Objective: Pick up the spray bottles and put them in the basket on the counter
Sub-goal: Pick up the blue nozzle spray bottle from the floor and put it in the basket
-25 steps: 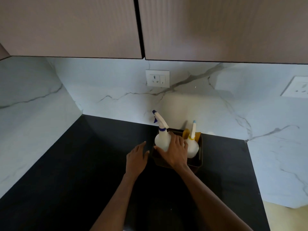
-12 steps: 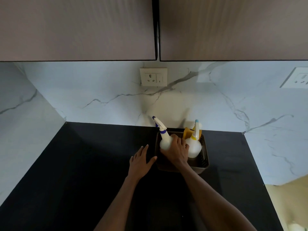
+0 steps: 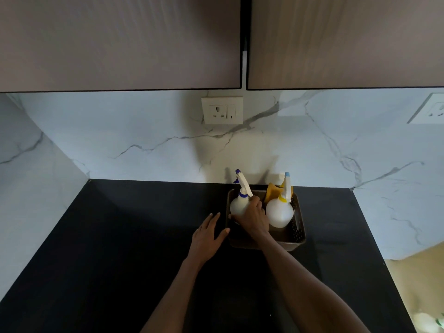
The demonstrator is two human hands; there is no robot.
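Observation:
A dark perforated basket (image 3: 297,227) stands on the black counter (image 3: 120,248) against the marble wall. Two white spray bottles stand upright inside it. The left bottle (image 3: 236,205) has a blue collar and blue nozzle tip; my right hand (image 3: 253,218) is wrapped around its body. The right bottle (image 3: 280,211) has a yellow collar and a light blue tip, and nothing touches it. A yellow object (image 3: 272,189) sticks up behind it. My left hand (image 3: 208,235) lies flat on the counter with fingers spread, its thumb at the basket's left wall.
Marble backsplash runs behind and along the left side, with a socket (image 3: 222,110) above the basket and another socket (image 3: 430,109) at the far right. Wall cabinets (image 3: 120,42) hang overhead. The counter ends at the right, beside a pale floor.
The blue-collared bottle has sunk lower into the basket's left side with my right hand still around it. My left hand has moved up to the basket's left wall. The camera has tilted.

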